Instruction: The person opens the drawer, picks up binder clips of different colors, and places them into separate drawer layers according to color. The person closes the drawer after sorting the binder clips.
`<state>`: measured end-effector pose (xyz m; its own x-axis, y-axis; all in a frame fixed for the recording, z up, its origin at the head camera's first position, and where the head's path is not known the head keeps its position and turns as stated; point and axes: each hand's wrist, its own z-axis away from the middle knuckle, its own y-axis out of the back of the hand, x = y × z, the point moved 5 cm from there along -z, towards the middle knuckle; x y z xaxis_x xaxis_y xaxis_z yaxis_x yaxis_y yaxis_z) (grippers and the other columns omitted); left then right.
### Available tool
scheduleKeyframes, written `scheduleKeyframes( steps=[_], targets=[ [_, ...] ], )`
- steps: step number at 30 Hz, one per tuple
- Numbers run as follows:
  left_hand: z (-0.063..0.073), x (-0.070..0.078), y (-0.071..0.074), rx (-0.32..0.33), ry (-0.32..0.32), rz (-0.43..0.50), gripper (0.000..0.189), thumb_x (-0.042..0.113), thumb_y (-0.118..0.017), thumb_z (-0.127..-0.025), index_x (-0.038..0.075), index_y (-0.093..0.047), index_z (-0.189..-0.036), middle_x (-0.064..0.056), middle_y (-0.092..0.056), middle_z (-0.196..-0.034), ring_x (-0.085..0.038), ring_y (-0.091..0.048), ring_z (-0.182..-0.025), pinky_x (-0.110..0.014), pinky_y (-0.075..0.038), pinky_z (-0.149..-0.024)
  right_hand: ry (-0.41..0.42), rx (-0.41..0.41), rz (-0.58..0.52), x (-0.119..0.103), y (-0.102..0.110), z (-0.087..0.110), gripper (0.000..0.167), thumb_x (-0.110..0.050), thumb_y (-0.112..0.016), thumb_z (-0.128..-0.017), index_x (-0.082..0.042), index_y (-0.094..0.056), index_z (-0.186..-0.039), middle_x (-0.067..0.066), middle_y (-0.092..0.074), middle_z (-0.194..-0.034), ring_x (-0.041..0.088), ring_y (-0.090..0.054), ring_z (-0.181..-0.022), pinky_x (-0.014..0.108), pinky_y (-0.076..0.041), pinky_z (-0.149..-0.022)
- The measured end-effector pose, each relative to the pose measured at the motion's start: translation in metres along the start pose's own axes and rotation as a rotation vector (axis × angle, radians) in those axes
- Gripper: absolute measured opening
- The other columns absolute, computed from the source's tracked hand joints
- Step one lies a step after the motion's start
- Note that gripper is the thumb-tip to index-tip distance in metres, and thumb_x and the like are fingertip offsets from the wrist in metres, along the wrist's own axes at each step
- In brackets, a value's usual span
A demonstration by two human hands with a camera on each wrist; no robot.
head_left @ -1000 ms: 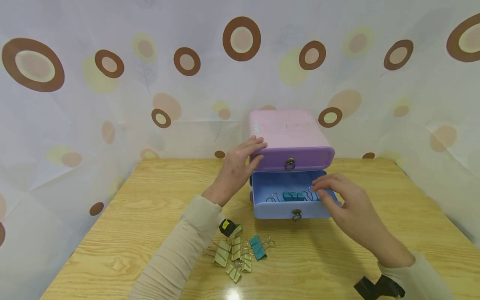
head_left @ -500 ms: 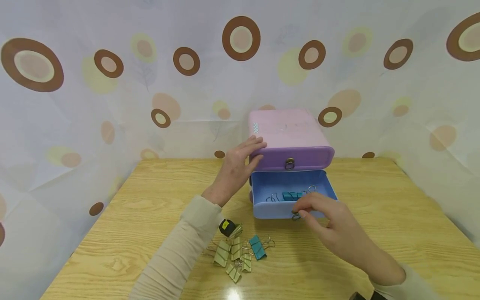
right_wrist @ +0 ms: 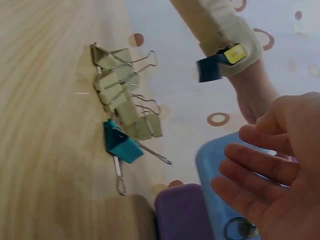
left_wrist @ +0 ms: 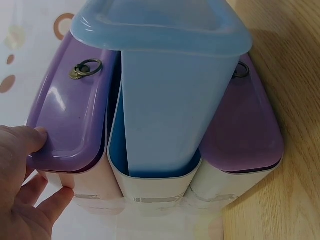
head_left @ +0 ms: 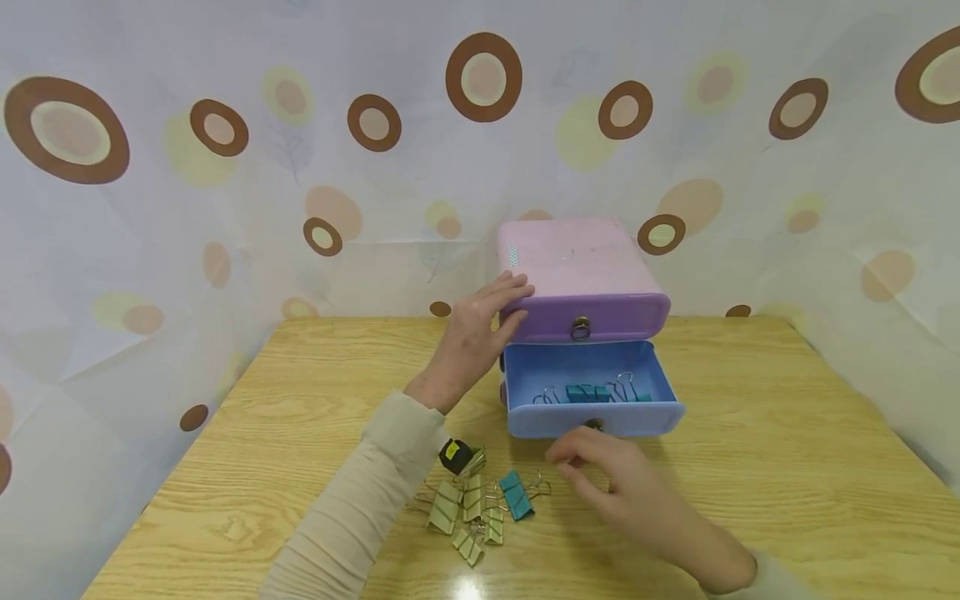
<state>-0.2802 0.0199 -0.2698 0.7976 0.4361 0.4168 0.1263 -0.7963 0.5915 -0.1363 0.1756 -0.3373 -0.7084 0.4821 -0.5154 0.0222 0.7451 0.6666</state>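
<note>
My left hand (head_left: 472, 342) rests on the left corner of a small drawer cabinet (head_left: 573, 258), fingers laid over its pink top and thumb against the purple top drawer (head_left: 630, 315). Below that, the blue drawer (head_left: 551, 421) is pulled out; teal binder clips (head_left: 587, 392) with wire handles lie inside. Just in front of the blue drawer hovers my right hand (head_left: 626, 483), its fingers loosely bent and holding nothing. Left of its fingertips, a teal binder clip (head_left: 517, 495) lies on the table beside several gold binder clips (head_left: 444, 507).
A lower purple drawer (left_wrist: 242, 125) is pushed in beneath the blue one. The wood-grain table (head_left: 337, 392) runs back to a patterned cloth (head_left: 420, 192). A black piece with a yellow label (right_wrist: 220, 62) is strapped at the left cuff.
My right hand has moved out of the blue drawer, past its ring pull, down and left toward the clips on the table. My left hand has stayed in place.
</note>
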Motion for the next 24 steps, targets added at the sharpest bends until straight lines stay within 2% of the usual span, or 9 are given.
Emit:
scheduleKeyframes(
  steps=[6,12,19,24],
  targets=[
    [0.0,0.0,0.0,0.005,-0.006,-0.002,0.033,0.01,-0.067,-0.094,0.006,-0.067,-0.127,-0.009,-0.062,-0.138,-0.021,-0.049,-0.139,-0.021,-0.04,-0.114,-0.073,-0.048,0.067,0.01,-0.022,0.006,0.023,-0.003,-0.067,-0.091,-0.016,-0.069,-0.109,-0.007,-0.068,-0.114,0.013,-0.066,-0.106,0.034,-0.058,-0.091],
    [0.001,0.0,0.0,0.001,0.003,-0.003,0.033,0.01,-0.067,-0.094,0.007,-0.067,-0.127,-0.009,-0.061,-0.139,-0.02,-0.049,-0.139,-0.021,-0.04,-0.114,-0.162,-0.091,0.098,0.017,-0.037,0.006,0.02,-0.011,-0.065,-0.094,-0.011,-0.069,-0.114,0.004,-0.067,-0.122,0.022,-0.063,-0.112,0.044,-0.055,-0.097],
    [0.002,-0.001,-0.001,-0.001,0.002,-0.01,0.033,0.011,-0.066,-0.095,0.007,-0.067,-0.127,-0.009,-0.061,-0.139,-0.02,-0.049,-0.139,-0.022,-0.039,-0.114,-0.249,-0.145,0.106,0.022,-0.052,0.007,0.031,-0.016,-0.063,-0.096,-0.004,-0.064,-0.125,0.009,-0.064,-0.127,0.027,-0.062,-0.116,0.049,-0.053,-0.1],
    [0.001,-0.001,-0.001,0.003,0.007,-0.012,0.033,0.011,-0.066,-0.095,0.007,-0.067,-0.128,-0.008,-0.061,-0.14,-0.02,-0.049,-0.139,-0.022,-0.039,-0.115,-0.291,-0.165,0.098,0.029,-0.059,0.006,0.037,-0.021,-0.064,-0.096,-0.001,-0.062,-0.127,0.01,-0.064,-0.125,0.027,-0.063,-0.114,0.048,-0.054,-0.098]
  ],
)
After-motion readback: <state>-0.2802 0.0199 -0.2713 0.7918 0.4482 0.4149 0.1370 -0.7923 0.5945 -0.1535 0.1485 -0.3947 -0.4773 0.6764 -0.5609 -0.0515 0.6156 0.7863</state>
